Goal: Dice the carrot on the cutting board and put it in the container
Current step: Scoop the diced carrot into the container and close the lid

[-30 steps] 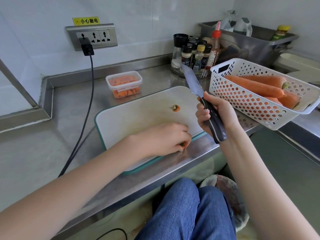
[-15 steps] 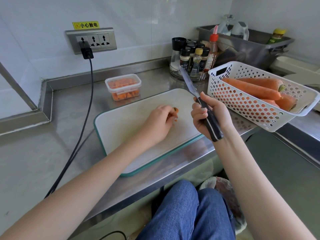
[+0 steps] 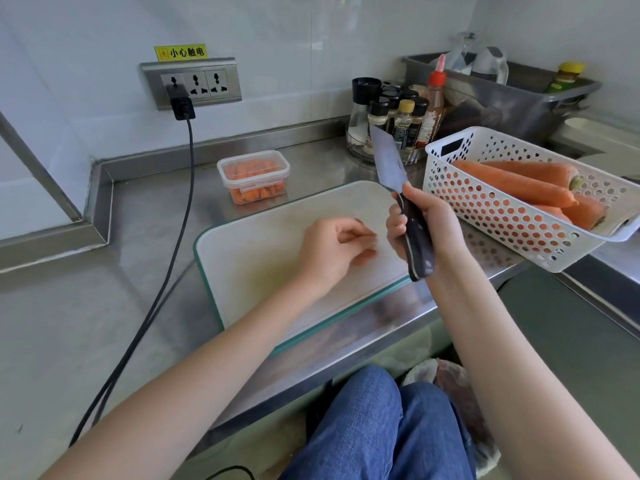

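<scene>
My right hand (image 3: 427,230) grips the knife (image 3: 403,202) handle, blade raised. My left hand (image 3: 332,252) hovers over the cutting board (image 3: 263,244), fingers curled; whether they hold a carrot piece, I cannot tell. Diced carrot fills the container (image 3: 254,176).

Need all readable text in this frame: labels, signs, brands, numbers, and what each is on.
"小心触电", with a warning triangle: yellow sticker on the wall above the socket panel.
Spice jar labels: printed, too small to read.
Red-capped sauce bottle label: blurred, unreadable.
Yellow-capped bottle label by the metal tub: unreadable.
Nothing readable on the knife, container, cutting board or basket.
</scene>
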Motion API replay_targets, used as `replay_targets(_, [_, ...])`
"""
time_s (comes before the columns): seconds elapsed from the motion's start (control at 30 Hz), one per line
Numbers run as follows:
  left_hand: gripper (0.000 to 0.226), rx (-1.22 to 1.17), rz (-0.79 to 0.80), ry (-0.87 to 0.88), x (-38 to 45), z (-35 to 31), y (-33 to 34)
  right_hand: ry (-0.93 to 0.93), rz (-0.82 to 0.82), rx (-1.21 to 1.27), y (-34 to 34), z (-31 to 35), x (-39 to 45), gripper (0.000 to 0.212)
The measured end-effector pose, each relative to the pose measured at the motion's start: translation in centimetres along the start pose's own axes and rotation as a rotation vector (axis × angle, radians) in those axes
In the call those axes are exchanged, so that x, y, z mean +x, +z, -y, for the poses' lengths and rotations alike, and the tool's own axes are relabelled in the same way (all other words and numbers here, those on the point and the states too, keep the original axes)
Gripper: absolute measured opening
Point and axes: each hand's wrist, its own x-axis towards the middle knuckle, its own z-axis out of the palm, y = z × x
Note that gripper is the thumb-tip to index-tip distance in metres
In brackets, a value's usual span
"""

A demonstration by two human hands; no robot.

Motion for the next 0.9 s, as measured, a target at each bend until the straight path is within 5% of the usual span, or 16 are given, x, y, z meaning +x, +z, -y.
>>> replay_targets(0.13, [0.023,0.823,-0.169,0.227,1.0,1.8,-5.0,-0.147,-0.201,-0.623,-0.6,0.3,-2.3,0.015])
replay_targets(0.27, [0.057,1.258,0.043,-0.127,0.3,3.6,-7.4,-0.156,-0.229,-0.869,1.1,-3.4,-4.4,0.019])
replay_targets(0.57, [0.058,1.274,0.092,-0.135,-0.8,4.1,-6.5,-0.123,-0.326,-1.115,0.8,-6.3,-6.5,0.013])
replay_targets(0.9, [0.057,1.296,0.117,-0.128,-0.5,3.8,-3.7,-0.263,-0.582,-1.026,-4.4,-3.4,-10.9,0.012])
